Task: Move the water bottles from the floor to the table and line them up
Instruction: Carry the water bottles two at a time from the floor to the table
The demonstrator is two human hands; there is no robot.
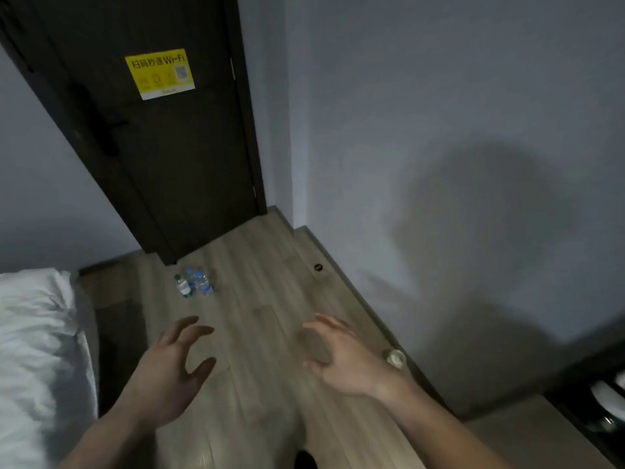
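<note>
A small cluster of clear water bottles (194, 283) stands upright on the wooden floor (263, 299) just in front of the dark door; one has a green cap, the others blue caps. My left hand (176, 363) hovers over the floor below the bottles, fingers spread and curled, holding nothing. My right hand (341, 357) is stretched out to the right of it, also empty with fingers apart. Both hands are well short of the bottles. A table corner (527, 438) shows at the lower right.
A dark door (162, 157) with a yellow Wi-Fi sticker (159, 73) closes the far end. A white bed (37, 350) fills the left side. Grey wall (439, 147) runs along the right. A small pale object (395, 358) lies by the skirting.
</note>
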